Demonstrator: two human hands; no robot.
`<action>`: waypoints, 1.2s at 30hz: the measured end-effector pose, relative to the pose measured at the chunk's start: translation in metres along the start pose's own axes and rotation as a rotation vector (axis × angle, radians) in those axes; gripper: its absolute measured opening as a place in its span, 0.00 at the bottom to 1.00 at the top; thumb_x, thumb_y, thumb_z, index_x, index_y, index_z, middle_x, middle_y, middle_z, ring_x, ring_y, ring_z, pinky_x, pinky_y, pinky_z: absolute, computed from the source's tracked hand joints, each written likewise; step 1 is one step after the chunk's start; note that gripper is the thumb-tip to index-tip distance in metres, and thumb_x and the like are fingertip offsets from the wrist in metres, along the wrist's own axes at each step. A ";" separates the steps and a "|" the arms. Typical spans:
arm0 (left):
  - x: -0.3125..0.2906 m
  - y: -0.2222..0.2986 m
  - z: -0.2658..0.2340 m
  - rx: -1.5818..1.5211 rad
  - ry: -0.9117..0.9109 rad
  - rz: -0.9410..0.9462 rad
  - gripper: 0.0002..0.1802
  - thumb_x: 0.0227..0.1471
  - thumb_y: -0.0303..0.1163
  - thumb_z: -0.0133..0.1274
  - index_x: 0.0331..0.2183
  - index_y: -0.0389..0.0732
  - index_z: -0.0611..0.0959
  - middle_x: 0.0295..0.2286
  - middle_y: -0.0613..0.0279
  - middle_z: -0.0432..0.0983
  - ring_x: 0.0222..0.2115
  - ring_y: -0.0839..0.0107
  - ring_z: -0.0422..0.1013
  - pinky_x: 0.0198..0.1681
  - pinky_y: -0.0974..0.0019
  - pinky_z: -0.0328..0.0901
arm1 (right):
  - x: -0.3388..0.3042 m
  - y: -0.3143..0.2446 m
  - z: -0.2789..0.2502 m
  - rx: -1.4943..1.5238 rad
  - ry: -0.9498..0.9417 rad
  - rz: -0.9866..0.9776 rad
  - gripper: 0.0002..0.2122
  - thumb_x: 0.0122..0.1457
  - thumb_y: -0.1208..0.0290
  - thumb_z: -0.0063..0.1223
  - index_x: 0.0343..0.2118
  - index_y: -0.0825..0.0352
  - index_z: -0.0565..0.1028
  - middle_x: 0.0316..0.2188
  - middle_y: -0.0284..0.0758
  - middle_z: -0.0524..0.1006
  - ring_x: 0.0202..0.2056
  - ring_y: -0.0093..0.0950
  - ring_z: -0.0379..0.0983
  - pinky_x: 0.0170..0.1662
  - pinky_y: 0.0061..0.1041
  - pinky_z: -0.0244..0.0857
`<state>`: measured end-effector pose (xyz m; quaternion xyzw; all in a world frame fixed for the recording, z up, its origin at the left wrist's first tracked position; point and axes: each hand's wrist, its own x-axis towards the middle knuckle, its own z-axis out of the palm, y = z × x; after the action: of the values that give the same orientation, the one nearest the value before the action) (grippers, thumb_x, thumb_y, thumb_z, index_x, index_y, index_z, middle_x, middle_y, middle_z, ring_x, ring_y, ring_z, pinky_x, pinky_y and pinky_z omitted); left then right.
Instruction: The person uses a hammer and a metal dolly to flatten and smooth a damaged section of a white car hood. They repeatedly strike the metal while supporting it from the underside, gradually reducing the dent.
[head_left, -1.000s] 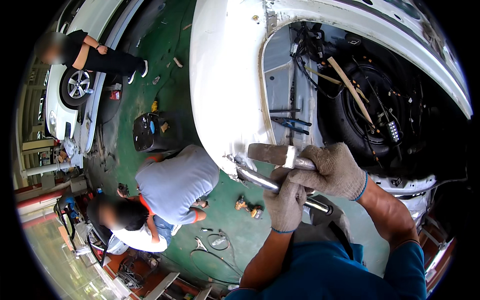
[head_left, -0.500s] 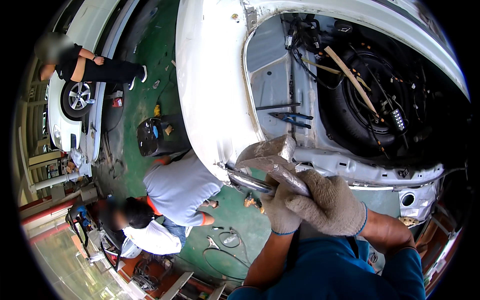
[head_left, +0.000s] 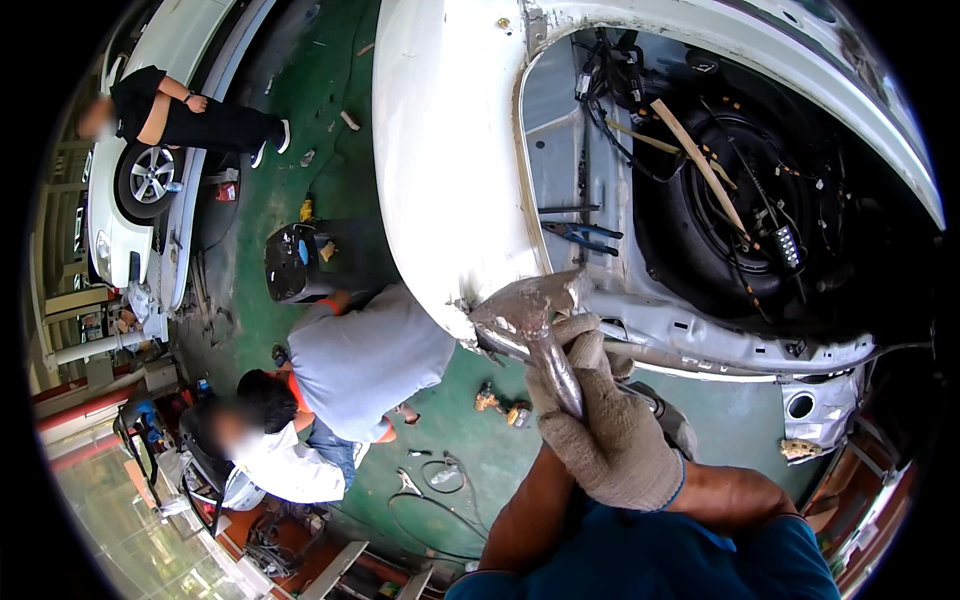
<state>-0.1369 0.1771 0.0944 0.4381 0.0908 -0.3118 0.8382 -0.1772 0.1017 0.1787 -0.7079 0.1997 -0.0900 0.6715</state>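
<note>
My right hand (head_left: 630, 445), in a knitted grey-brown glove, is closed round the metal handle of a hammer (head_left: 560, 375). The hammer's worn, blocky head lies over the rear corner of a white car body (head_left: 440, 150). Below the head, a metal bar (head_left: 498, 345) reaches toward the dented corner; whether it touches the panel is hidden. My left hand (head_left: 541, 390), also gloved, is closed about the bar, mostly covered by my right hand and the hammer handle. Blue-handled pliers (head_left: 585, 237) lie just inside the open trunk.
The trunk holds a round wheel well (head_left: 690, 235), loose wiring and a wooden strip (head_left: 705, 170). To the left, a person in grey (head_left: 375, 345) bends close to the car, beside a person in white (head_left: 305, 465). A cordless drill (head_left: 487, 398) and cable (head_left: 440, 535) lie on the green floor.
The hammer has turned, its handle now pointing more steeply down toward me. My right hand has shifted left and down, covering more of my left hand. The view has moved slightly.
</note>
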 end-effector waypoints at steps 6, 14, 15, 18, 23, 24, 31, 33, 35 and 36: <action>0.009 0.008 -0.014 0.051 -0.124 -0.074 0.25 0.68 0.44 0.51 0.57 0.37 0.73 0.48 0.52 0.75 0.43 0.56 0.79 0.48 0.43 0.80 | -0.005 -0.015 -0.002 0.037 -0.020 0.207 0.25 0.68 0.63 0.54 0.60 0.76 0.62 0.30 0.51 0.78 0.27 0.50 0.81 0.28 0.39 0.73; 0.024 0.007 -0.046 -0.572 -0.384 -0.582 0.26 0.67 0.46 0.53 0.57 0.38 0.73 0.45 0.54 0.75 0.42 0.62 0.75 0.47 0.49 0.75 | -0.019 -0.016 0.036 -0.145 0.141 0.097 0.25 0.67 0.63 0.57 0.58 0.76 0.65 0.22 0.54 0.76 0.24 0.54 0.79 0.25 0.44 0.70; 0.025 0.006 -0.048 -0.657 -0.394 -0.603 0.27 0.67 0.48 0.52 0.56 0.36 0.73 0.44 0.54 0.75 0.41 0.63 0.75 0.48 0.51 0.74 | -0.020 -0.018 0.042 -0.119 0.169 0.134 0.25 0.67 0.63 0.57 0.57 0.76 0.65 0.22 0.54 0.76 0.24 0.55 0.78 0.24 0.44 0.70; 0.022 0.027 -0.026 -0.429 -0.266 -0.546 0.35 0.66 0.56 0.49 0.54 0.29 0.74 0.37 0.55 0.76 0.35 0.65 0.75 0.46 0.60 0.74 | -0.024 -0.015 0.061 -0.129 0.206 0.179 0.25 0.66 0.63 0.57 0.57 0.77 0.65 0.21 0.54 0.76 0.22 0.56 0.77 0.23 0.46 0.68; 0.031 -0.009 -0.066 -0.539 -0.269 -0.584 0.34 0.66 0.54 0.50 0.53 0.29 0.77 0.41 0.50 0.78 0.38 0.65 0.77 0.45 0.62 0.73 | -0.016 -0.034 0.052 -0.242 0.185 0.191 0.23 0.66 0.63 0.58 0.56 0.75 0.68 0.24 0.53 0.78 0.24 0.52 0.79 0.26 0.45 0.70; 0.034 -0.025 -0.077 -0.438 -0.291 -0.576 0.27 0.68 0.48 0.50 0.51 0.30 0.78 0.38 0.52 0.78 0.36 0.68 0.76 0.40 0.67 0.72 | -0.021 -0.037 0.052 -0.082 0.263 0.238 0.23 0.65 0.64 0.58 0.56 0.74 0.69 0.26 0.53 0.79 0.25 0.49 0.80 0.27 0.44 0.71; 0.023 0.021 -0.028 -0.123 -0.103 -0.454 0.30 0.65 0.50 0.54 0.51 0.30 0.76 0.43 0.50 0.76 0.42 0.64 0.75 0.46 0.62 0.73 | -0.015 -0.032 0.060 -0.290 0.203 0.171 0.27 0.65 0.65 0.59 0.58 0.78 0.65 0.35 0.51 0.79 0.27 0.46 0.80 0.29 0.42 0.72; 0.025 0.012 -0.042 -0.056 -0.181 -0.403 0.29 0.65 0.49 0.54 0.51 0.30 0.76 0.43 0.50 0.76 0.42 0.65 0.75 0.46 0.62 0.73 | -0.015 -0.031 0.059 -0.313 0.166 0.178 0.24 0.65 0.62 0.60 0.53 0.77 0.67 0.29 0.50 0.79 0.23 0.46 0.79 0.27 0.43 0.71; 0.027 0.005 -0.042 -0.024 -0.222 -0.398 0.29 0.65 0.48 0.54 0.51 0.30 0.77 0.43 0.51 0.76 0.42 0.65 0.75 0.46 0.63 0.73 | -0.021 -0.025 0.064 -0.072 0.334 0.129 0.22 0.64 0.64 0.60 0.52 0.76 0.68 0.28 0.47 0.79 0.23 0.44 0.79 0.26 0.41 0.71; 0.027 0.004 -0.044 -0.006 -0.232 -0.398 0.28 0.65 0.48 0.54 0.51 0.30 0.77 0.43 0.51 0.76 0.42 0.65 0.75 0.46 0.63 0.73 | -0.027 -0.027 0.066 0.080 0.453 0.131 0.19 0.65 0.66 0.61 0.50 0.75 0.69 0.28 0.44 0.79 0.21 0.42 0.78 0.25 0.38 0.71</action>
<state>-0.1076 0.2012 0.0594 0.3703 0.0795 -0.5190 0.7663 -0.1715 0.1735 0.2037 -0.6280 0.3867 -0.2107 0.6416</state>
